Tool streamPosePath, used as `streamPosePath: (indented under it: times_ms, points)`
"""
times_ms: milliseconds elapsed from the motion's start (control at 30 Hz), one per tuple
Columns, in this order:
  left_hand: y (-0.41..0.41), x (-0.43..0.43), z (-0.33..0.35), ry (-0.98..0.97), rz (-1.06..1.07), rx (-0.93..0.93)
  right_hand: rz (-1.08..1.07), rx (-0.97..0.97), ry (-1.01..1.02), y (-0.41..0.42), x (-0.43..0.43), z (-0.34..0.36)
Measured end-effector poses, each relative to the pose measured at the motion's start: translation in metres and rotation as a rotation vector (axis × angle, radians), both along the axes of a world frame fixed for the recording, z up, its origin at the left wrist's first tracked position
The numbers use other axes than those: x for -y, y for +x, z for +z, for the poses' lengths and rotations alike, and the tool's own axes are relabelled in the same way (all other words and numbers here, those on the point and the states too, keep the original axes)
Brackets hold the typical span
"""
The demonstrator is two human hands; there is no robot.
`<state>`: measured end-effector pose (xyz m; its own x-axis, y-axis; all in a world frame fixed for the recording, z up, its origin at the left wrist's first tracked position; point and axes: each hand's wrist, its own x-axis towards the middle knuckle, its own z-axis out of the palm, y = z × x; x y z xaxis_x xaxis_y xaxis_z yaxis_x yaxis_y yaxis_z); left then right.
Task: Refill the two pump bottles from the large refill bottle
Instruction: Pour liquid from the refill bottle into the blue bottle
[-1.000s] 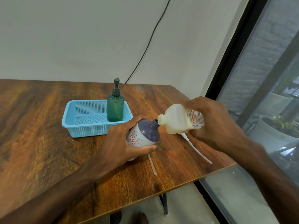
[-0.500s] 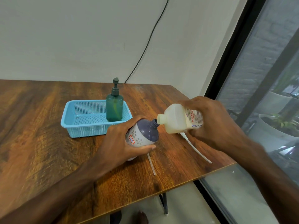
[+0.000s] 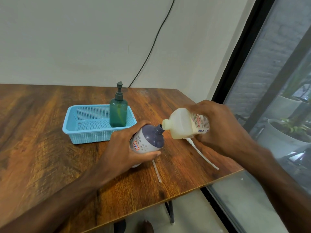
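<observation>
Refill bottle (image 3: pixel 183 126), pale and translucent with a red and blue label, lies tipped on its side in my right hand (image 3: pixel 217 125), its open neck pointing left and meeting the mouth of the pump bottle with the purple top (image 3: pixel 148 140). My right hand is wrapped around the base end of the refill bottle and holds it above the wooden table (image 3: pixel 50 148), near the table's right edge. My left hand (image 3: pixel 124 148) is closed around the purple-topped bottle, thumb under its lower side and fingers over the top, and tilts it so that its uncapped neck leans up and right toward the refill bottle. This bottle has a grey body with small pale flower marks and a sticker edged in red. I cannot tell whether liquid is passing between the two necks.

Behind my left hand sits a light blue perforated basket (image 3: pixel 80 132) on the table, and the green pump bottle (image 3: pixel 118 115) stands upright in its right rear corner with its pump head fitted. Two thin white dip tubes lie on the table: one (image 3: pixel 156 172) just below the purple-topped bottle, the other (image 3: pixel 203 157) running from under the refill bottle toward the table's right edge. A black cable (image 3: pixel 151 47) hangs down the pale wall behind the table, and a dark-framed window (image 3: pixel 244 64) fills the right side.
</observation>
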<state>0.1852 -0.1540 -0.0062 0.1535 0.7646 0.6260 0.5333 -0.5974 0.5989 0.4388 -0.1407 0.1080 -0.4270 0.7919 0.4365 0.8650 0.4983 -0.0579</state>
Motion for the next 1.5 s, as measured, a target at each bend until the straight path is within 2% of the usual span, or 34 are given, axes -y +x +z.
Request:
streamPosePath:
  times_ms: [1500]
  points:
    - [-0.0021,-0.0053,-0.0067,-0.021,0.009,-0.019,-0.038,0.036,-0.048,-0.0031,-0.0009,0.0048]
